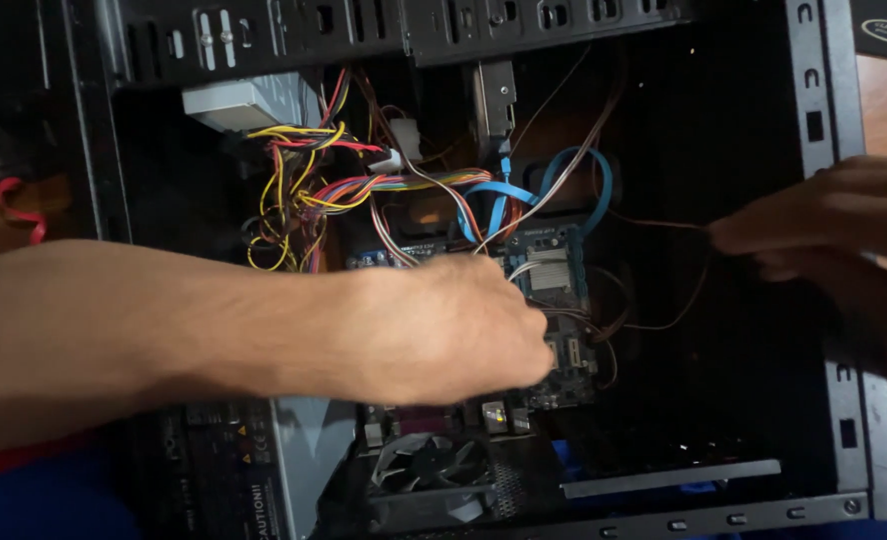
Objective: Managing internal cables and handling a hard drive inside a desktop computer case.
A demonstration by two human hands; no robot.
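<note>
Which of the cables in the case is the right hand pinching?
The thin brown wire, pinched at the right hand fingertips. It runs left, apart from the flat blue cables and yellow bundle.

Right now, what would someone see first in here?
Probably the left hand, reaching across into the middle of the open computer case, over the motherboard. Above it hang bright wires and blue cables. The right hand pinches a brown wire at the right.

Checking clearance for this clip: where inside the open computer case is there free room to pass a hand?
The dark bay between the blue circuit board and the black metal case frame is open, crossed only by a thin brown wire at the right hand. Crowded: multicoloured wire bundle above the left hand.
</note>
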